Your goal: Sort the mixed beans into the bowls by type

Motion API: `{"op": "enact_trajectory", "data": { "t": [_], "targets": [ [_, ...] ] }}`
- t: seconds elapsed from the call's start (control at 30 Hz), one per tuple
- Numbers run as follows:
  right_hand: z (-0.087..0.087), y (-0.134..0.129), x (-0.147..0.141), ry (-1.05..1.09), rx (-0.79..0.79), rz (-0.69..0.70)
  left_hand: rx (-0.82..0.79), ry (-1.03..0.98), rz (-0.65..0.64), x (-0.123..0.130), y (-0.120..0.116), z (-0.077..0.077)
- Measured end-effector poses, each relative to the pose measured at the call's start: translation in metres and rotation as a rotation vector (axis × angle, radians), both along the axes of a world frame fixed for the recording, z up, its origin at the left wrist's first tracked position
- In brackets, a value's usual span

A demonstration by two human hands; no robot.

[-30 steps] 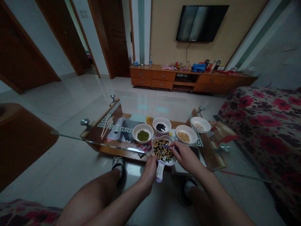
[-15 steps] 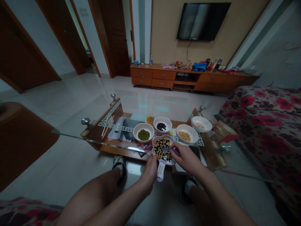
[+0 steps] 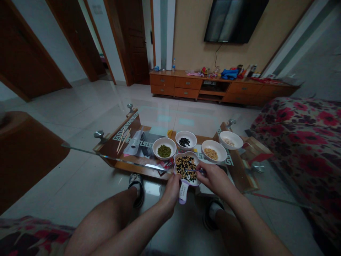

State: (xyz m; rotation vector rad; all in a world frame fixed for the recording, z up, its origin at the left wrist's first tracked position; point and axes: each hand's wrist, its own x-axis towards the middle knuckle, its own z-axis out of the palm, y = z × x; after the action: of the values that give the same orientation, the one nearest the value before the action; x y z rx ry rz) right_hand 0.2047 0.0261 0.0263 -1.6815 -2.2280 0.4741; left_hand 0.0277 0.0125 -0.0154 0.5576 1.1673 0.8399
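A white, flower-shaped dish [image 3: 176,156] with a purple handle holds mixed black and yellow beans [image 3: 186,166] and some white pieces. My left hand [image 3: 172,188] is closed on the dish's near left rim, beside the labelled handle. In my right hand [image 3: 211,177] is a thin purple stick-like tool [image 3: 192,170], pinched between the fingers, its tip over the beans. Whether it has one prong or two cannot be made out. Behind the dish stand white bowls of green beans [image 3: 164,151], black beans [image 3: 184,142] and yellow beans [image 3: 211,154].
A fourth bowl [image 3: 231,140] with pale pieces stands at the back right of the glass table [image 3: 87,152]. Chopsticks [image 3: 123,140] lie at the left. A floral-covered sofa [image 3: 298,142] is to the right, and a low cabinet [image 3: 186,85] stands against the wall.
The tool's tip has shifted slightly right within the dish, and my right hand has moved a little right with it. My left hand keeps its hold. The view has tilted slightly.
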Motion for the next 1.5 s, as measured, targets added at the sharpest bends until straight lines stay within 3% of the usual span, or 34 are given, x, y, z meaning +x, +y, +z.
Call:
{"op": "enact_trajectory", "data": {
  "t": [0.3,1.5],
  "targets": [
    [0.001,-0.001,-0.001,-0.029,-0.019,-0.002,0.029,0.009,0.004,0.000,0.000,-0.010],
    [0.001,0.000,-0.003,-0.043,-0.059,0.031,0.044,0.004,0.006,0.000,0.000,-0.010]
  ]
}}
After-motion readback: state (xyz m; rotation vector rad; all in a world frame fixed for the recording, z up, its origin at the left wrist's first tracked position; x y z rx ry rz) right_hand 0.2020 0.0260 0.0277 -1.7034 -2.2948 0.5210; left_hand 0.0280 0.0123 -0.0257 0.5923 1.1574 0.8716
